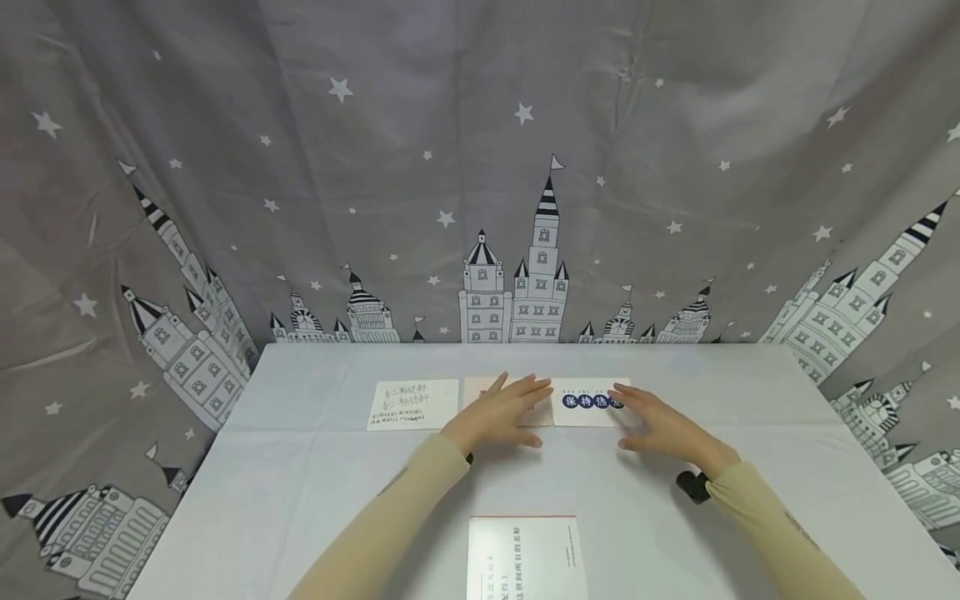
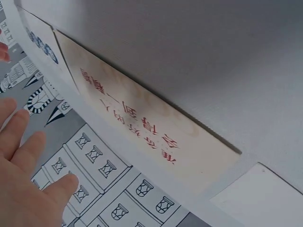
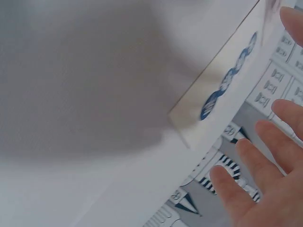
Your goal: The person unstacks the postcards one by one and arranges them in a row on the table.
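Three cards lie side by side toward the back of the white table. My left hand hovers over the middle card, which has red characters; its fingers are spread and hold nothing. In the head view that hand hides much of this card. The card with blue circles and white characters lies to the right. Beside its right end my right hand is held up, fingers apart and nothing in them, its fingertips overlapping the card's edge in the head view. At the left lies a cream card with handwritten lines.
Nearer the front edge lies a larger white printed sheet or booklet with a red top edge, cut off by the frame. A grey curtain with castles and stars hangs behind the white tablecloth.
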A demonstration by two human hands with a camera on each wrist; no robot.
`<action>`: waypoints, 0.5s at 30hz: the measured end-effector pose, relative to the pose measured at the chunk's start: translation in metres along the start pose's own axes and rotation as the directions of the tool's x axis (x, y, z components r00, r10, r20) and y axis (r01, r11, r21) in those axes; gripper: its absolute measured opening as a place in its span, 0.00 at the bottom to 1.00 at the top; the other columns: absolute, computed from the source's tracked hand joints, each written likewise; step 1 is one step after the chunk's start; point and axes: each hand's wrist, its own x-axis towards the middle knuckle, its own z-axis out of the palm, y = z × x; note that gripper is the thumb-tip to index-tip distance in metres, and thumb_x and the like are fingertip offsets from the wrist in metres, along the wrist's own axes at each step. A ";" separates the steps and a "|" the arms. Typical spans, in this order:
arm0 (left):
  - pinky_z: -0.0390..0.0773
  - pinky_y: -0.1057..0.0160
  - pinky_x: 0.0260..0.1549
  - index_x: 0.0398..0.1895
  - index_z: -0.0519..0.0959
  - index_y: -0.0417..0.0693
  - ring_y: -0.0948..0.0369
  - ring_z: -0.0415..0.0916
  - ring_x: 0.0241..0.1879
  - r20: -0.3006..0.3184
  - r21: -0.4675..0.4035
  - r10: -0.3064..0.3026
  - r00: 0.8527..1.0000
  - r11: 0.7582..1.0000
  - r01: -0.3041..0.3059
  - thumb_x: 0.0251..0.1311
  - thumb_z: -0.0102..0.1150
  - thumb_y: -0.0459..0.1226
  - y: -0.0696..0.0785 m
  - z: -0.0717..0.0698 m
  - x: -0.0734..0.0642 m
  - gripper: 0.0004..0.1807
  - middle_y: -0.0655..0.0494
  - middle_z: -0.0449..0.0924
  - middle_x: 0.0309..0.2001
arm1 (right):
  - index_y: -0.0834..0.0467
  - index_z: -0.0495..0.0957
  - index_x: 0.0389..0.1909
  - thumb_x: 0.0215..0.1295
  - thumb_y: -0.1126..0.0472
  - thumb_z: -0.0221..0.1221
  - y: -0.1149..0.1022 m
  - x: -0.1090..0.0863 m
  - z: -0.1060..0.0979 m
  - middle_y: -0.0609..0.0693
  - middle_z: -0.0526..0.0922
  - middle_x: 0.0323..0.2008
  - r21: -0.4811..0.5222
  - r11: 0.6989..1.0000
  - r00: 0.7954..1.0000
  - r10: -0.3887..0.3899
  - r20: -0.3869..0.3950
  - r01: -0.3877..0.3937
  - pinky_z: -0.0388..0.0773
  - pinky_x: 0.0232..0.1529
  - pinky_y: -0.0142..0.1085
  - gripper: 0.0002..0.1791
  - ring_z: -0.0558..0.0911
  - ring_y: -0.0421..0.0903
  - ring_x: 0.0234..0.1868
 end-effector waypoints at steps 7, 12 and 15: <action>0.41 0.46 0.69 0.73 0.58 0.49 0.56 0.45 0.73 -0.022 0.024 0.042 0.999 0.999 -0.041 0.52 0.65 0.56 0.006 0.000 -0.015 0.48 0.58 0.52 0.74 | 0.67 0.61 0.68 0.55 0.57 0.67 -0.018 -0.007 0.002 0.67 0.59 0.68 0.003 0.999 0.999 -0.033 -0.022 0.034 0.56 0.64 0.61 0.41 0.57 0.68 0.67; 0.40 0.46 0.69 0.74 0.57 0.50 0.56 0.44 0.73 -0.038 0.000 0.054 0.998 0.999 -0.054 0.51 0.66 0.56 0.012 0.001 -0.029 0.49 0.59 0.51 0.74 | 0.65 0.61 0.69 0.56 0.56 0.67 -0.030 -0.011 0.005 0.65 0.59 0.69 0.005 0.998 0.998 -0.061 -0.022 0.061 0.59 0.63 0.59 0.42 0.58 0.65 0.68; 0.38 0.46 0.69 0.74 0.57 0.50 0.56 0.44 0.73 -0.051 -0.013 0.072 0.996 0.997 -0.073 0.51 0.66 0.56 0.015 0.001 -0.038 0.49 0.59 0.50 0.74 | 0.64 0.60 0.69 0.56 0.56 0.67 -0.037 -0.014 0.008 0.65 0.59 0.68 -0.009 0.996 0.996 -0.086 -0.031 0.085 0.60 0.63 0.59 0.43 0.59 0.65 0.68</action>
